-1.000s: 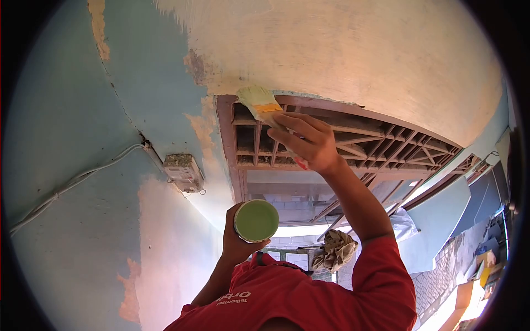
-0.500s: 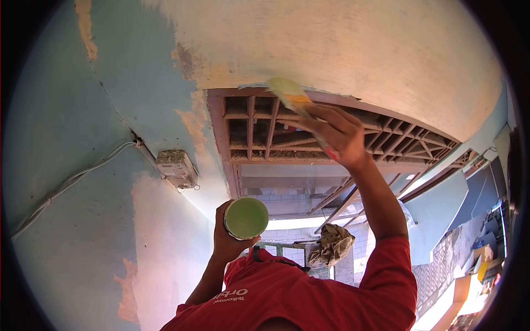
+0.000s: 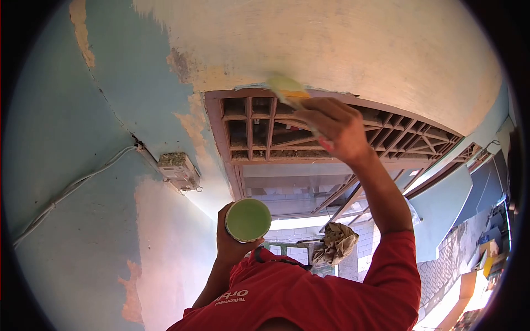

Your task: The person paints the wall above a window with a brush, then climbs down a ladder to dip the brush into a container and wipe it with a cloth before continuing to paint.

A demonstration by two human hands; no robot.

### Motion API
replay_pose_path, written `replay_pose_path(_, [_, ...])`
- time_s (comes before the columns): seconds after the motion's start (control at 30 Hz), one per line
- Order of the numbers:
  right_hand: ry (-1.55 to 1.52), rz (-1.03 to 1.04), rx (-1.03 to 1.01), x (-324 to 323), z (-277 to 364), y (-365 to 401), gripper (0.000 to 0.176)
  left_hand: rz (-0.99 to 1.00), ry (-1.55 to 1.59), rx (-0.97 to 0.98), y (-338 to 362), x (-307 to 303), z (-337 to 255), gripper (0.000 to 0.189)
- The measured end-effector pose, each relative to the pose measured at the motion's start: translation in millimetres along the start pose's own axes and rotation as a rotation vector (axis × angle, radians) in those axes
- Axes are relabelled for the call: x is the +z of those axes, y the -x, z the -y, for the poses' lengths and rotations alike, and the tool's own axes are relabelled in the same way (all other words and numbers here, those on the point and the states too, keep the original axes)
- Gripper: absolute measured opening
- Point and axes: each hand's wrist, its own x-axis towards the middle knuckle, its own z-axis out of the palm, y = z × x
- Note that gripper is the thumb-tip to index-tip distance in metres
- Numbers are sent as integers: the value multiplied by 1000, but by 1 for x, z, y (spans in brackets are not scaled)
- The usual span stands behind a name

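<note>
Gripping a paintbrush (image 3: 297, 98): right hand (image 3: 346, 135), fingers closed on its handle, bristles blurred at the lower edge of the cream wall (image 3: 331, 44), beside the brown grille (image 3: 248, 124); contact unclear. Left hand (image 3: 229, 245): clamped around a tub (image 3: 228, 227) of green paint (image 3: 249, 218), near the red shirt (image 3: 298, 295). Box (image 3: 179, 172): on the blue wall (image 3: 66, 132).

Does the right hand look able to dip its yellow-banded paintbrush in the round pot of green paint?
Probably yes: the right hand holds the paintbrush by the brown slatted grille; nothing visible lies between it and the pot, whose mouth the left hand leaves uncovered.
</note>
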Motion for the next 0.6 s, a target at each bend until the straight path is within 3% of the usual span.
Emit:
replay_pose_path(0.13, [6, 14, -22, 15, 3, -3, 32, 39, -8, 8, -6, -3, -2, 111])
replay_pose_path(0.2, [5, 71, 108, 4, -13, 10, 36, 44, -77, 95, -8, -3, -9, 111])
replay_pose_path(0.33, [112, 161, 184, -34, -17, 15, 36, 30, 46, 40, -5, -3, -8, 109])
replay_pose_path(0.47, [96, 30, 95, -22, -4, 9, 33, 37, -22, 71, -7, -2, -3, 107])
replay_pose_path(0.53, [-68, -53, 4, 0, 7, 1, 38, 58, 5, 43, -6, 1, -3, 107])
replay_pose_path(0.6, [-13, -17, -7, 13, 9, -5, 39, 83, -19, 41, -9, 3, -4, 108])
